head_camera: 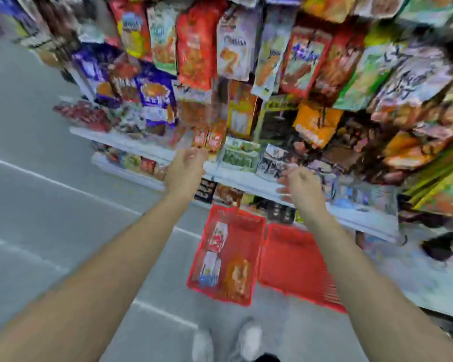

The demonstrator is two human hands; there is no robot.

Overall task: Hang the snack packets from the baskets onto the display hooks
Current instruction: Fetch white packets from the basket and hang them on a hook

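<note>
Snack packets [237, 278], three, lie along the length of the left red basket [249, 231], well below both raised hands: left hand [186, 169] above its far-left corner, nearer, grip unreadable in blur; right hand [300, 185] beyond its right side, loosely curled, empty.

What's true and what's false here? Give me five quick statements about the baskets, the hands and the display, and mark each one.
1. The left red basket and the right red basket stand side by side on the floor. True.
2. The left red basket holds snack packets. True.
3. The right red basket is piled full. False: no packet shows in it.
4. Both hands are down in the baskets. False: the left hand and the right hand are raised before the white shelf edge.
5. The display above is bare. False: hanging packets crowd it.
</note>
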